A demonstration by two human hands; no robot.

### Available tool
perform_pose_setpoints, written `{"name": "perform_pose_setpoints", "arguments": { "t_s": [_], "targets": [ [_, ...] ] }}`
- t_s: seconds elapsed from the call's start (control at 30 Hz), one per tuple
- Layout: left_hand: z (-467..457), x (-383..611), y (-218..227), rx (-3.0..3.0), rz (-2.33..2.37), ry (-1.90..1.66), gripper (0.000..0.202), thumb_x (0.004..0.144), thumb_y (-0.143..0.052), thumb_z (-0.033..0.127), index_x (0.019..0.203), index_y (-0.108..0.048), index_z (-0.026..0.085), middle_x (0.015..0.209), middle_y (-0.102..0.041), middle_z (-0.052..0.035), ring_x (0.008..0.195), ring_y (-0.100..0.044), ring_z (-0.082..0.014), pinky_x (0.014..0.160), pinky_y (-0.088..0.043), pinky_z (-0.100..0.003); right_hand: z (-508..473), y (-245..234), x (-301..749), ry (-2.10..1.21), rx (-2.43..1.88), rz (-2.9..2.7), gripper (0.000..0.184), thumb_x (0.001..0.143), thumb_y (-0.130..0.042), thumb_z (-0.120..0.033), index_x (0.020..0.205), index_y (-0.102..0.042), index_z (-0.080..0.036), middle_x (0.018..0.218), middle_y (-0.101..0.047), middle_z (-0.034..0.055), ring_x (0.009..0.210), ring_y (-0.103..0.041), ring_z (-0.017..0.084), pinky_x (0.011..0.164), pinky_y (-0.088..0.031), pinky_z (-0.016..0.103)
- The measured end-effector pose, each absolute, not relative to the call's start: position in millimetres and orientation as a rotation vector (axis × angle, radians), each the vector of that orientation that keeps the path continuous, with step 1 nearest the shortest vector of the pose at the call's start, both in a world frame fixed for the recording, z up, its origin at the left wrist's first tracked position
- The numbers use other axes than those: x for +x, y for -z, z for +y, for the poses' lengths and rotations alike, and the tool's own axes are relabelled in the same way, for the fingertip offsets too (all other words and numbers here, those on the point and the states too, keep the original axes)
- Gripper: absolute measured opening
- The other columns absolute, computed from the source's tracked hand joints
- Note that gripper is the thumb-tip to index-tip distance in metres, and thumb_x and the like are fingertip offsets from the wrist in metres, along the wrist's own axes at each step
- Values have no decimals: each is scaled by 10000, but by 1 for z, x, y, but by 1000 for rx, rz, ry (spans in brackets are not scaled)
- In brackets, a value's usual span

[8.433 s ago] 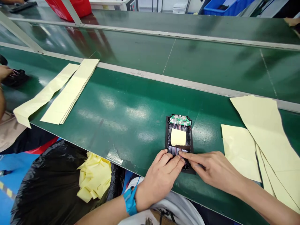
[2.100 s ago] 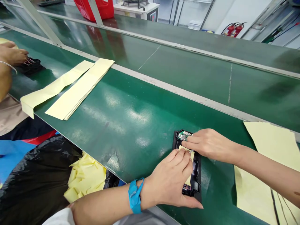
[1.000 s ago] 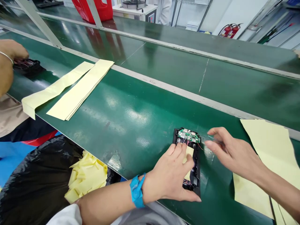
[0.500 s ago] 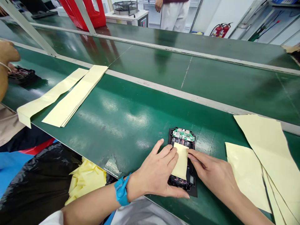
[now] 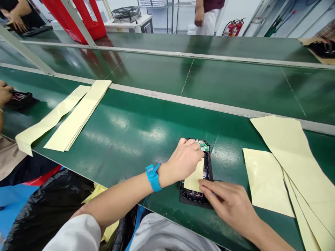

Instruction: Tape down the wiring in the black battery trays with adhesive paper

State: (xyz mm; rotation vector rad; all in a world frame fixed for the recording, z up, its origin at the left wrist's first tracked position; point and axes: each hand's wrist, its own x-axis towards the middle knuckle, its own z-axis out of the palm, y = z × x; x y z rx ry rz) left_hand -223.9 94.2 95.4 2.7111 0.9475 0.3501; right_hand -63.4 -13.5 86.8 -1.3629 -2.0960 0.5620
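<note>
A black electronic device housing (image 5: pixel 194 198) lies on a dark mat on the green bench in front of me. Its far end carries a green circuit board (image 5: pixel 205 146), and thin wires show at the near end. A pale yellow rectangular paper piece (image 5: pixel 193 182) covers part of the housing. My left hand (image 5: pixel 185 159), with a blue band (image 5: pixel 154 177) on its wrist, reaches over the far end of the paper. Its fingers curl downward; the tips are hidden. With thumb and fingers, my right hand (image 5: pixel 230 202) pinches the paper's near right corner.
Yellow paper sheets (image 5: pixel 285 146) lie at the right, and long yellow strips (image 5: pixel 78 120) at the left. Another person's hand (image 5: pixel 4 93) touches a black part (image 5: pixel 22 101) at far left. A black bag (image 5: pixel 49 209) hangs below the edge. A white rail (image 5: pixel 167 97) crosses the bench.
My left hand has gone from lying spread beside the paper to curling over its far end. My right hand has slid toward the paper's near corner. The view has shifted slightly.
</note>
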Motion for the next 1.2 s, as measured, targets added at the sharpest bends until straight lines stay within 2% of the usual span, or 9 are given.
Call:
{"name": "perform_pose_setpoints", "arguments": {
  "t_s": [0.13, 0.3, 0.5, 0.83, 1.07, 1.2],
  "targets": [
    [102, -209, -95, 2758, 879, -237, 201, 875, -455, 167, 765, -622, 182, 765, -563, -16, 837, -440, -173, 703, -255, -354, -28, -81, -71, -424, -1289, -2137, 216, 913, -506, -264, 996, -655, -131, 643, -646, 16, 519, -584, 131, 529, -412, 250],
    [103, -207, -100, 2804, 824, -152, 181, 857, -463, 135, 737, -593, 172, 769, -563, -19, 820, -434, -175, 676, -232, -348, -34, -77, -74, -368, -1219, -2143, 303, 900, -529, -385, 1021, -633, -128, 605, -589, -8, 505, -531, 125, 529, -352, 268],
    [103, -204, -104, 2867, 795, -108, 140, 803, -456, 48, 744, -525, 154, 808, -555, -35, 816, -433, -179, 657, -230, -345, -37, -66, -77, -191, -1186, -2174, 214, 907, -532, -253, 1035, -621, -106, 595, -550, -22, 501, -497, 121, 531, -315, 297],
    [106, -212, -109, 2843, 823, -48, 98, 887, -473, 212, 891, -562, 171, 873, -562, -20, 863, -429, -182, 712, -241, -344, -34, -66, -76, -221, -1128, -2139, 200, 914, -511, -226, 1014, -608, -82, 604, -555, -20, 505, -489, 117, 515, -327, 294],
    [103, -198, -109, 2774, 967, -31, 151, 867, -466, 191, 757, -568, 181, 804, -560, -12, 821, -444, -184, 677, -239, -357, -33, -68, -75, -229, -1113, -2143, 206, 929, -480, -227, 1001, -610, -84, 587, -558, -21, 487, -484, 107, 504, -327, 285],
    [94, -193, -105, 2780, 1157, -99, 121, 855, -461, 163, 785, -560, 167, 817, -570, -28, 822, -455, -191, 678, -249, -366, -34, -68, -75, -236, -1109, -2151, 199, 930, -476, -221, 996, -608, -88, 583, -559, -21, 488, -489, 108, 502, -325, 283]
  ]
}}
